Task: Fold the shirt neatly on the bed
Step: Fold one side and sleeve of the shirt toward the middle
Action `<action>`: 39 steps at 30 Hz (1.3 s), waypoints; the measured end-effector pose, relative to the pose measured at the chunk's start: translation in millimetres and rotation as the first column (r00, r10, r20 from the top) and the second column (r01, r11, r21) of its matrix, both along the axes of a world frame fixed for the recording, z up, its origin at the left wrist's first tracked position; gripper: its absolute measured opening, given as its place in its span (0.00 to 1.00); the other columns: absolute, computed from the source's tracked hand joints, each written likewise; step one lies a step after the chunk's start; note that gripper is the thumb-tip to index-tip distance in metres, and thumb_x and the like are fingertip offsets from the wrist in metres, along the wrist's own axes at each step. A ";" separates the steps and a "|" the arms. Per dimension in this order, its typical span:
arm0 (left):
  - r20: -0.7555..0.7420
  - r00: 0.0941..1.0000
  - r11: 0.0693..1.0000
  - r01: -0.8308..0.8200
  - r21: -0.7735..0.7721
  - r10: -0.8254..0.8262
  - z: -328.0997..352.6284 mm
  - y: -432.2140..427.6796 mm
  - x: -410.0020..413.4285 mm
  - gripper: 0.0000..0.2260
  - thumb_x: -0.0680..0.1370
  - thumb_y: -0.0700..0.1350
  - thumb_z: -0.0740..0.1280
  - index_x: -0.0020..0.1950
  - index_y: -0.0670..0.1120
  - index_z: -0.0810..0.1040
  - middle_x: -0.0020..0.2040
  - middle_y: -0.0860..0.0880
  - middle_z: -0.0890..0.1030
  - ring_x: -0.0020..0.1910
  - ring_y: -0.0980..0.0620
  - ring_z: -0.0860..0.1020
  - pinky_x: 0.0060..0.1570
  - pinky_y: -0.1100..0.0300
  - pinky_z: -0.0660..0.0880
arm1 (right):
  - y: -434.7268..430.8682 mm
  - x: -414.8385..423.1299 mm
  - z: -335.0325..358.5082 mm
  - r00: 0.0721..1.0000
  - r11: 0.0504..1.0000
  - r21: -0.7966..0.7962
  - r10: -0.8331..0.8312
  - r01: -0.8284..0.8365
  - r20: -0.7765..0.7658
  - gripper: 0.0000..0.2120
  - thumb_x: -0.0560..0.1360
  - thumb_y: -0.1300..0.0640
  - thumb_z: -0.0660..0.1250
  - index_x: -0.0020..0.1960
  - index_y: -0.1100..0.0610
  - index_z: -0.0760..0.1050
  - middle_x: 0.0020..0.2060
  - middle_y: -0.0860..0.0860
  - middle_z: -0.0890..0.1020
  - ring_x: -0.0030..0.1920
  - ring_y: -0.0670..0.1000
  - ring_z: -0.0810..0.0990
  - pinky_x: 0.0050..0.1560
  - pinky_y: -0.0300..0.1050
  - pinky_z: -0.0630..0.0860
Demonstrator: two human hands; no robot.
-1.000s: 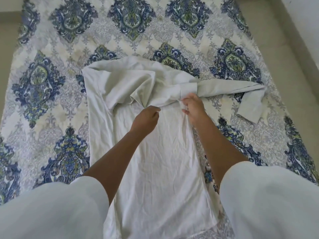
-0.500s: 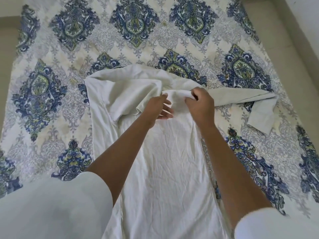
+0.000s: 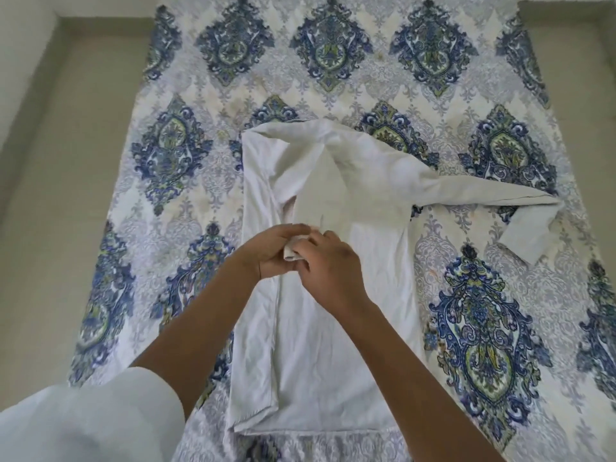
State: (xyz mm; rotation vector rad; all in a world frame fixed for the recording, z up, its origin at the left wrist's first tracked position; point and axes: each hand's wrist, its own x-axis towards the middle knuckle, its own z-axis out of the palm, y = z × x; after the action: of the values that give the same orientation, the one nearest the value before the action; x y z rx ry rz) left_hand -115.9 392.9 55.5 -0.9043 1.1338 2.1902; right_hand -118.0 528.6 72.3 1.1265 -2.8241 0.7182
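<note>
Pinching the cuff [image 3: 293,253] of the folded-in sleeve, the left hand [image 3: 270,251] and right hand [image 3: 330,271] meet close together over the middle of the shirt [image 3: 333,345], both closed on that small bit of fabric; to do this step well, I judge the cuff should be laid flat and straight down the body, then smoothed so no ridge forms. White and lightly creased, the shirt lies lengthwise near the centre of the bed [image 3: 483,328], hem toward the near edge; its other sleeve [image 3: 483,195] stretches out toward the right edge, unfolded.
</note>
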 end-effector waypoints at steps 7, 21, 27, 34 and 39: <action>-0.190 0.967 0.979 -0.185 -0.084 0.167 27.4 -4.5 101.0 0.21 0.68 0.31 0.63 0.61 0.38 0.74 0.50 0.41 0.82 0.46 0.44 0.82 0.44 0.50 0.81 | 22.9 34.5 4.3 0.717 0.898 -0.311 -0.007 0.311 0.697 0.12 0.78 0.52 0.62 0.43 0.58 0.78 0.37 0.53 0.82 0.39 0.51 0.81 0.41 0.46 0.75; 0.074 0.870 0.872 -0.490 0.007 0.488 1.4 2.4 238.8 0.06 0.61 0.41 0.76 0.34 0.44 0.82 0.32 0.45 0.80 0.29 0.47 0.80 0.31 0.54 0.79 | -52.5 26.2 -93.7 -0.375 0.564 0.134 0.336 0.815 0.864 0.21 0.81 0.45 0.50 0.53 0.57 0.77 0.40 0.55 0.85 0.42 0.55 0.84 0.50 0.51 0.77; 0.276 0.879 0.920 -0.388 -0.058 0.388 -48.8 -2.7 277.4 0.08 0.67 0.41 0.67 0.45 0.42 0.78 0.38 0.43 0.80 0.36 0.43 0.81 0.32 0.53 0.79 | -78.1 -4.5 -127.6 -0.215 0.580 0.233 -0.101 0.780 0.971 0.06 0.75 0.67 0.61 0.41 0.61 0.74 0.40 0.59 0.80 0.38 0.56 0.78 0.56 0.58 0.75; 0.333 0.884 0.944 -0.296 -0.143 0.328 -107.0 17.7 290.6 0.13 0.76 0.30 0.60 0.54 0.42 0.77 0.49 0.43 0.81 0.49 0.43 0.79 0.47 0.48 0.79 | -61.6 -2.0 -153.1 -0.074 0.675 0.302 -0.344 0.674 0.936 0.18 0.77 0.64 0.58 0.66 0.64 0.68 0.65 0.59 0.73 0.64 0.58 0.74 0.62 0.51 0.73; 0.438 0.841 0.908 -0.136 -0.396 0.317 -130.1 29.1 292.8 0.09 0.74 0.32 0.64 0.45 0.45 0.78 0.47 0.41 0.80 0.46 0.45 0.77 0.46 0.51 0.75 | -53.8 1.1 -164.6 -0.115 0.569 0.297 -0.333 0.767 0.936 0.13 0.74 0.64 0.66 0.59 0.61 0.74 0.56 0.59 0.79 0.50 0.57 0.79 0.57 0.59 0.76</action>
State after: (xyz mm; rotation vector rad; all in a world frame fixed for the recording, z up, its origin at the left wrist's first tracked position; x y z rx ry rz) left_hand 176.9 422.0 -74.7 -1.7273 1.2140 1.7749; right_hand -117.0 474.8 -92.3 -1.2719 -2.9735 2.2327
